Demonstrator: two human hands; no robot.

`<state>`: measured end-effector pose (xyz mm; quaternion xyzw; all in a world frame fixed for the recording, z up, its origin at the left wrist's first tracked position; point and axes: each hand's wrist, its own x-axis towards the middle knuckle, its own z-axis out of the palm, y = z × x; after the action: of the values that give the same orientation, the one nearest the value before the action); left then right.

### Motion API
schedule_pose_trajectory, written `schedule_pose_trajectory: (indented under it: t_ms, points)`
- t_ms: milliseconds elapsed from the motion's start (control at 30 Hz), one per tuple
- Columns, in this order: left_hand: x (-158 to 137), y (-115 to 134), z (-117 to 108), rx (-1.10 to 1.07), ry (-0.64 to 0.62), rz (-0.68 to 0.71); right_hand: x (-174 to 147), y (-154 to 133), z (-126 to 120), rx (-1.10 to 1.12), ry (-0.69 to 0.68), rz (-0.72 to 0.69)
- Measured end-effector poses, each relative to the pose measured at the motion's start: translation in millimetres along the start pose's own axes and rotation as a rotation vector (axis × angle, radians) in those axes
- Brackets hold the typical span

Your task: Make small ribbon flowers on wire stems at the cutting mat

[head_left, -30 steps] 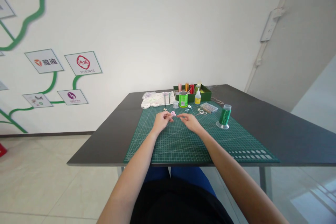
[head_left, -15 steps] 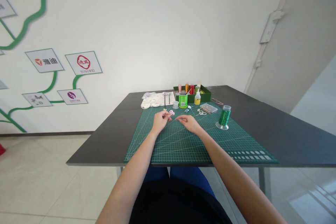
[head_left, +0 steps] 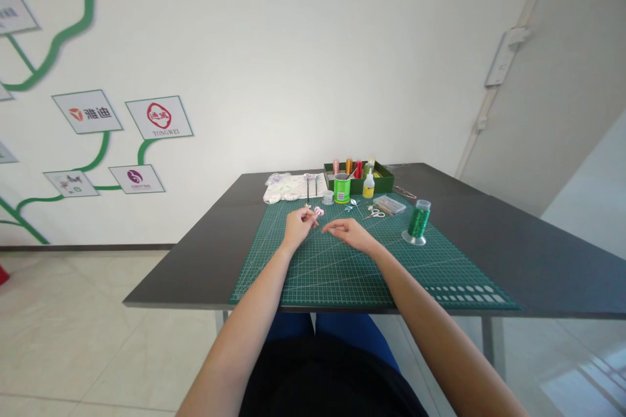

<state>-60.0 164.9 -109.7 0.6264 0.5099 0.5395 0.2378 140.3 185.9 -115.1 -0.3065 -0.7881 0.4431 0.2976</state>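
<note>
- The flower is small and pale pink with white, its petals rounded and curling; finer detail is too small to tell.
- It sits at the fingertips of the left hand, above the green mat.
- Of the person's two hands, the left is pinched closed on the flower.
- The right hand is just beside it, fingers together and slightly bent; whether they grip a thread cannot be told.
- Beyond, on the worktop, are white-handled scissors and a green thread spool.
</note>
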Motion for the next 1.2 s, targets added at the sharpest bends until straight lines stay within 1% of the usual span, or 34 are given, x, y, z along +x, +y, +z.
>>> schedule_pose_trajectory:
  t_ms: [133,300,533,667,767,900,1033,1200]
  points:
    - [0,1,0,0.039,-0.016,0.000,-4,-8,-2,0.100,-0.033,0.013]
    - [-2,0,0,0.145,-0.057,0.013,-7,-13,-2,0.120,-0.054,0.003]
    - [-4,-2,0,0.431,-0.106,0.171,-6,-12,-2,0.129,-0.013,0.004]
    - [-5,-2,1,0.557,-0.145,0.269,-8,-17,-3,0.107,-0.058,-0.004]
    - [-7,0,3,0.606,-0.220,0.306,-9,-17,-2,0.103,-0.082,-0.019]
    - [-11,4,5,0.654,-0.314,0.317,-6,-11,0,0.195,-0.033,-0.043]
    - [-12,4,5,0.662,-0.345,0.318,-2,-6,0,0.260,0.024,-0.064]
    - [-11,3,5,0.622,-0.382,0.339,-2,-6,-3,0.257,0.094,-0.063]
